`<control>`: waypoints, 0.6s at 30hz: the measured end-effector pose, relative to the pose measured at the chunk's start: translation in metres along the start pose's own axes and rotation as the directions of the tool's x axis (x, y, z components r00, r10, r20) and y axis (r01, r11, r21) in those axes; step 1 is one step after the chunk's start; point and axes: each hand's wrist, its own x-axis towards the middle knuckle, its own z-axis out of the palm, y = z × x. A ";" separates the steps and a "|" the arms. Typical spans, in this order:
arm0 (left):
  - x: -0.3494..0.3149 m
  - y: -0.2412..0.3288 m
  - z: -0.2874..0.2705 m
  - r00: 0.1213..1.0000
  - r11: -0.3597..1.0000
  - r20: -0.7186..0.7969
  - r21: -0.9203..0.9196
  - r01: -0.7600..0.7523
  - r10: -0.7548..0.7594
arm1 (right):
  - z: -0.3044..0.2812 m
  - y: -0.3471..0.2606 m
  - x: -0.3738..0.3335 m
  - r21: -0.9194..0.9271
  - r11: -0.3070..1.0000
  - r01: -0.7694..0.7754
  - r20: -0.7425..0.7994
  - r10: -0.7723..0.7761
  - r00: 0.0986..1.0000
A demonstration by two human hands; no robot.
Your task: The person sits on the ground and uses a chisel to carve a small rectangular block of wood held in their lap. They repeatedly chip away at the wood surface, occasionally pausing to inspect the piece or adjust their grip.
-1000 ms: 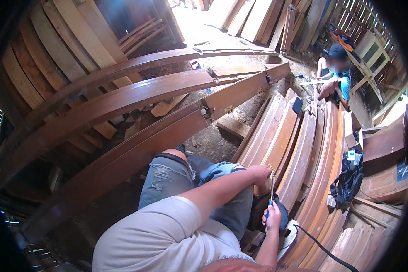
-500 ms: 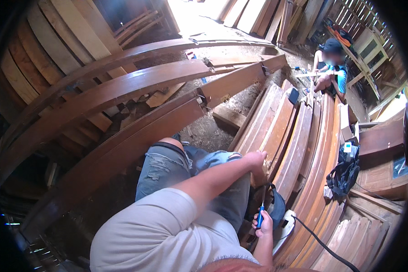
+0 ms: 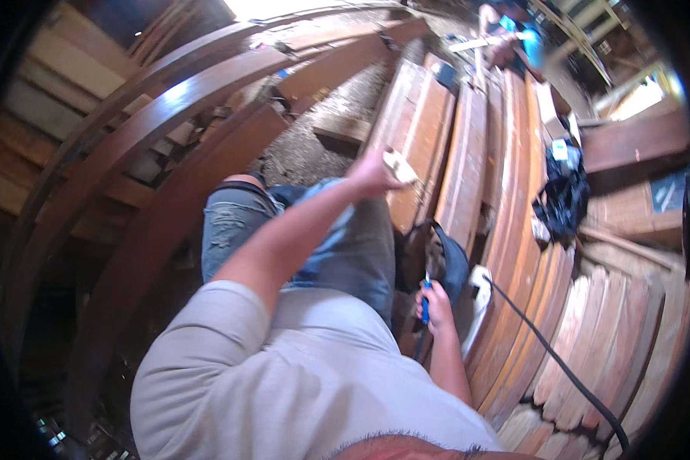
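My left hand [image 3: 374,175] is closed around a small pale wood block [image 3: 400,166], held over the long brown boards [image 3: 420,115] just past my knee. Its underside is hidden by the fingers. In my right hand [image 3: 438,308] is a chisel [image 3: 426,303] with a blue handle, the fingers wrapped round it and the blade pointing away from me. The blade's tip is hard to make out against a dark blue cap [image 3: 454,268] lying beside it. Close to that hand rests a white tool [image 3: 479,291] with a black cord [image 3: 544,349].
Curved brown beams [image 3: 169,100] arch along the left. A black plastic bag [image 3: 563,192] sits on the right edge of the boards, near stacked wood pieces [image 3: 598,337]. At the far end another person [image 3: 517,38] handles a pale wooden strip [image 3: 491,42]. A dark box-shaped thing [image 3: 445,74] lies on the boards.
The view has tilted, shifting the scene upward. My left hand has moved away from the chisel and the cap, and the pale block now shows more clearly. My right hand still grips the chisel.
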 end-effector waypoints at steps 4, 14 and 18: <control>-0.019 -0.015 -0.086 0.995 0.990 -0.099 0.138 -0.008 0.022 | 0.011 0.004 0.031 -0.080 0.987 0.136 -0.086 -0.143 0.986; -0.127 -0.070 -0.278 0.883 0.999 -0.467 -0.029 0.027 -0.038 | 0.046 -0.043 0.169 -0.170 0.888 0.427 -0.487 -0.453 0.747; -0.196 -0.093 -0.329 0.829 0.993 -0.555 -0.121 -0.008 -0.061 | 0.011 -0.049 0.183 -0.543 0.712 0.446 -0.531 -0.702 0.475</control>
